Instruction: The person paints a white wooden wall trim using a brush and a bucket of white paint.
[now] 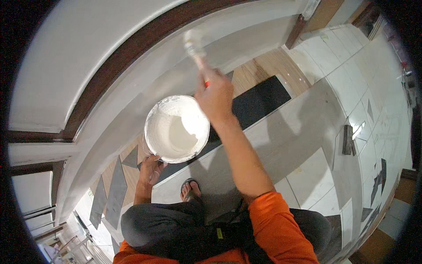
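Observation:
My right hand (215,96) is raised and closed around the handle of a paintbrush (194,47), whose white-coated bristles touch the pale grey wall panel (145,83) ahead of me. Below it, my left hand (150,169) grips a round bucket of white paint (176,128) from underneath and holds it up at chest height. The bucket is partly full, and its inner wall is smeared white. I wear orange sleeves and dark trousers, and one sandalled foot (190,189) shows below the bucket.
Dark brown trim (110,79) runs along the white wall at the left. A black mat (259,103) lies on wood flooring beside pale floor tiles (334,79). A small dark block (347,139) rests on the tiles at the right, and grey offcuts lie at the lower left.

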A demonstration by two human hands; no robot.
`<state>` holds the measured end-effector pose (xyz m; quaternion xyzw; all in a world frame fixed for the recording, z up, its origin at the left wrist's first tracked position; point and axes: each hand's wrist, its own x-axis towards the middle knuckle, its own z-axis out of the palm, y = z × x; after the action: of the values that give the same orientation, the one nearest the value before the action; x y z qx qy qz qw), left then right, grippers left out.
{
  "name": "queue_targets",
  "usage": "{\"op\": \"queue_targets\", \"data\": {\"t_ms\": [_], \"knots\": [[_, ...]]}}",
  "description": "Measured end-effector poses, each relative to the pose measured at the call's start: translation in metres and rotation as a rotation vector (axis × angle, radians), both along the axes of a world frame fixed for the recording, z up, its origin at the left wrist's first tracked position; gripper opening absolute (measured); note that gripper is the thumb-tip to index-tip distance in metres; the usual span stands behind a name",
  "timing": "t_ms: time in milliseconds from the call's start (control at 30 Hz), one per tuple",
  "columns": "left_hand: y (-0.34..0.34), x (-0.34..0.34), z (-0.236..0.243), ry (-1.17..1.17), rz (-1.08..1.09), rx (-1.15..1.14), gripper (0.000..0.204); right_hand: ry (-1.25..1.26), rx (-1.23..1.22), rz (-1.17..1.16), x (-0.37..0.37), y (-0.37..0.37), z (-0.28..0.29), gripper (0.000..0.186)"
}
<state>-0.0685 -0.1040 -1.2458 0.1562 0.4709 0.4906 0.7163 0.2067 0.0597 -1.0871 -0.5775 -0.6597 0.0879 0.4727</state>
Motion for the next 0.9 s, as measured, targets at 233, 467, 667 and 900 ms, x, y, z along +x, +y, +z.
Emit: {"op": "queue_targets", "data": {"t_ms": [233,467,667,900], "knots": [[0.006,0.01,-0.001,-0.018,0.014,0.044,0.046,0.083,-0.176,0.433,0.021,-0.002,-0.001,0.029],[-0.006,-0.016,-0.013,-0.001,-0.008,0.01,0.045,0.18,-0.063,-0.102,0.105,0.042,0.003,0.029],[-0.013,-0.035,-0.013,-0.004,0.118,-0.033,0.039,0.26,-0.028,-0.146,-0.003,0.029,-0.033,0.031],[-0.013,-0.052,-0.029,-0.015,0.047,-0.007,0.037,0.221,-0.242,0.468,-0.112,-0.06,-0.051,0.047]]}}
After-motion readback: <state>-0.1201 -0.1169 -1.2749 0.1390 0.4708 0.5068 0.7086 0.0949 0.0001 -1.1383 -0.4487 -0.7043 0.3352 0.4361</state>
